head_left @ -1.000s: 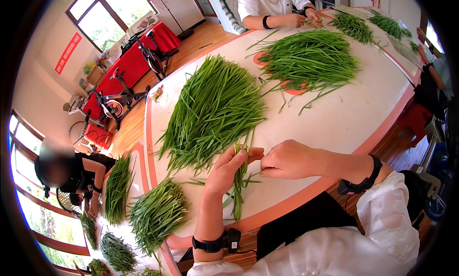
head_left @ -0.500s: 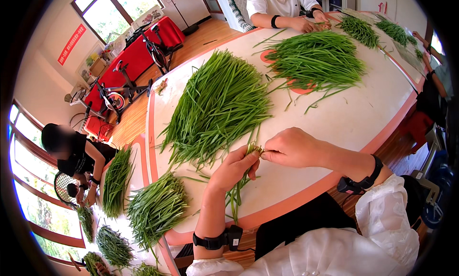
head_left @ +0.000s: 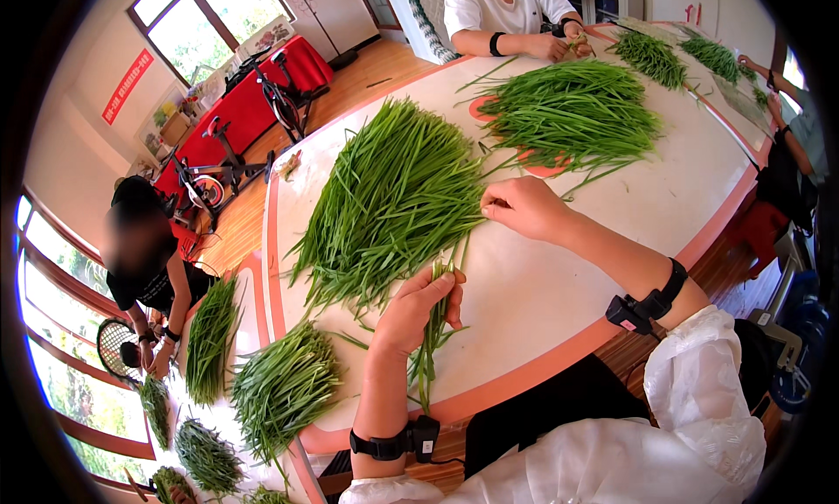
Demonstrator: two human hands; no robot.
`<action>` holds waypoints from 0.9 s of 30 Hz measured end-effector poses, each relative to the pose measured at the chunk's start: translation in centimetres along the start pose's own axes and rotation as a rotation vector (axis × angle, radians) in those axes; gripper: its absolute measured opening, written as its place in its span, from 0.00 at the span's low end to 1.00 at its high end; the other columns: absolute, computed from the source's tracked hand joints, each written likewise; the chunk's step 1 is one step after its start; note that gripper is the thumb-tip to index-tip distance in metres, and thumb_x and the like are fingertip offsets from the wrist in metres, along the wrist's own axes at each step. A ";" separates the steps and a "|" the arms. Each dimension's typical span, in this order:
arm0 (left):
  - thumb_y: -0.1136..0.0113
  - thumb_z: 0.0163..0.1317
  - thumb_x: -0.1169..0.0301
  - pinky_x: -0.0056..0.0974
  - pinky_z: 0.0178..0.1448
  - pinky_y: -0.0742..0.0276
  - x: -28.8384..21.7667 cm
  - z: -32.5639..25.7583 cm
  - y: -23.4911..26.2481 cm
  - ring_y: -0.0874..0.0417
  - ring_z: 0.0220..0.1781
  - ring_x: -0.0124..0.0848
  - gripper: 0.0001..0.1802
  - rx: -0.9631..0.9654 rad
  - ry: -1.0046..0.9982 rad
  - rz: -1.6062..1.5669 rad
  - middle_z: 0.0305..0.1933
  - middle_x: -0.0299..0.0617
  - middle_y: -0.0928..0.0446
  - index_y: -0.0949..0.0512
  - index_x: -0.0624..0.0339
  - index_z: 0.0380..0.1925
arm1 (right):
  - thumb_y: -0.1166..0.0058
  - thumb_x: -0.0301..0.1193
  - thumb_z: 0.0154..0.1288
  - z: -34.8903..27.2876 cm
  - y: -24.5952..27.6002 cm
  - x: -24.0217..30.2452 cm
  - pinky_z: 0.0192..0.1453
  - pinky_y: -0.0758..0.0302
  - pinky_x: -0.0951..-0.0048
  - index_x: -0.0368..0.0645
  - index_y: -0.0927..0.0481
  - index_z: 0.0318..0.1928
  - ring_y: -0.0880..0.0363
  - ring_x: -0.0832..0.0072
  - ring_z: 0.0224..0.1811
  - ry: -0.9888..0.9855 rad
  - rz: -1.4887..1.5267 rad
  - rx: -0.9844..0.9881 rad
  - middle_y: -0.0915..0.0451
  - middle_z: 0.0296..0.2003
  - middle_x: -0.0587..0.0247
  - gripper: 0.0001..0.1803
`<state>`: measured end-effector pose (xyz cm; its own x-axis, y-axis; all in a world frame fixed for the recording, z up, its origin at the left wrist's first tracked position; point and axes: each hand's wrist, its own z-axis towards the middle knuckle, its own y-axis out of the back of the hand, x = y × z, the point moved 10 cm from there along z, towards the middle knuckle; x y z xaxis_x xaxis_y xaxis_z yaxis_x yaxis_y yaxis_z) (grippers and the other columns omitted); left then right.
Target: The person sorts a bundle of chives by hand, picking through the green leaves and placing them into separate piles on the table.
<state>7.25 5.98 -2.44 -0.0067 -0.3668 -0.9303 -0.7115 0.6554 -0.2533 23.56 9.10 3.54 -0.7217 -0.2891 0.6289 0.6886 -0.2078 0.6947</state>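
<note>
Little bunch of chives [head_left: 430,334] clamped in my left hand [head_left: 415,310], tips dangling over the table [head_left: 559,286] edge. Light, floppy, bruises easily, so I'd grip near the base. My right hand [head_left: 522,207] is pinching a stalk off the big pile [head_left: 393,198]. Smooth white tabletop, bright room, others sorting nearby.

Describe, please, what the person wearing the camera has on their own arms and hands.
Both hands are bare, no gloves. Each wrist carries a black band with a small black box: left hand, right hand. A crinkled white sleeve covers the right upper arm.
</note>
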 end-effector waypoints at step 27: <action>0.57 0.68 0.67 0.37 0.50 0.28 -2.3 0.1 -0.2 0.23 0.44 0.33 0.13 -0.058 -0.262 0.037 0.42 0.48 0.24 0.28 0.67 0.40 | 0.48 0.29 0.53 -6.0 -3.7 5.6 0.34 0.27 0.59 0.39 0.24 0.26 0.24 0.57 0.26 0.197 -0.082 0.357 0.23 0.21 0.54 0.06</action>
<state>7.49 6.78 -0.30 0.1437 -0.1547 -0.9775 -0.7532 0.6236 -0.2094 17.41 2.64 2.44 -0.7219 -0.4657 0.5119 0.5372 0.0894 0.8387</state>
